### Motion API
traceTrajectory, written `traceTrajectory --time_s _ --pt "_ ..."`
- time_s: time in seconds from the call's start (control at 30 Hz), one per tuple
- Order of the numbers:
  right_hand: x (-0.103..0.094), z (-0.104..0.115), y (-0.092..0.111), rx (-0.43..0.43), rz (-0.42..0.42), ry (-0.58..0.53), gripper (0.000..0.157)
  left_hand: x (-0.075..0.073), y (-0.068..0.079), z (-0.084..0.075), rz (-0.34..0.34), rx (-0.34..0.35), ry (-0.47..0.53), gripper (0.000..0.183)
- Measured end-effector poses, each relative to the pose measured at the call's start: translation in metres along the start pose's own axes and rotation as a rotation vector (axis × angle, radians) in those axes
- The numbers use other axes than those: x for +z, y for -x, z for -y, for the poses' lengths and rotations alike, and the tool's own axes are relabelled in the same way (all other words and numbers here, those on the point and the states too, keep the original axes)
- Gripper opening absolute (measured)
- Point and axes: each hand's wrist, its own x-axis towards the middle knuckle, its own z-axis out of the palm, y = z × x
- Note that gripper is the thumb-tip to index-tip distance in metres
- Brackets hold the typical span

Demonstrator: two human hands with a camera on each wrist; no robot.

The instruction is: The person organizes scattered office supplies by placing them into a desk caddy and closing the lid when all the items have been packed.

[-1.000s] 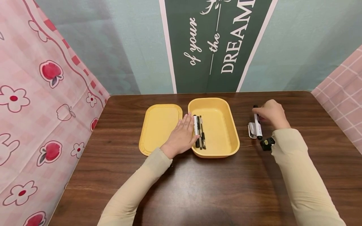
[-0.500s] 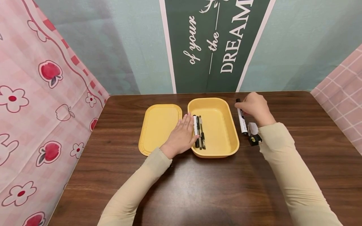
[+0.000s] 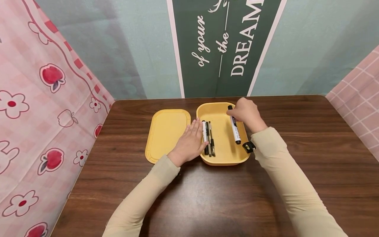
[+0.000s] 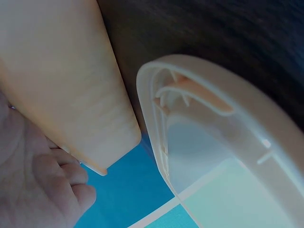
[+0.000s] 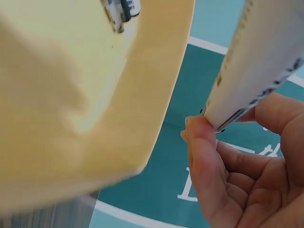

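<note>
My right hand pinches a white marker with black ends near its far end, over the right side of a yellow box. In the right wrist view the marker rises between thumb and fingers, beside the box wall. My left hand lies with straight fingers on the box's left rim. Inside the box, along its left side, lie another white marker, a black pen and a clear pen with a black grip. The left wrist view shows the left hand against the box's outer wall.
A flat yellow lid lies on the brown wooden table, left of the box. In the left wrist view its raised rim shows. A wrist camera sits at the right cuff. Fabric backdrops stand behind and at the sides.
My right hand has carried the marker leftward, from the table right of the box to over the box. The left hand stays on the rim, and the pens inside have not moved.
</note>
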Motion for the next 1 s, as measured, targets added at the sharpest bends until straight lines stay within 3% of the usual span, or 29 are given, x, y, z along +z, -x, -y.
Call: traceTrajectory --time_s 0.47,1.0 --pt "0.022 0.012 -0.008 0.007 0.051 -0.010 0.042 0.002 -0.001 0.001 -0.001 0.004 -0.014 0.071" --pt "0.057 0.016 -0.015 -0.025 0.123 -0.008 0.031 0.003 -0.002 0.001 -0.007 0.006 -0.006 0.071"
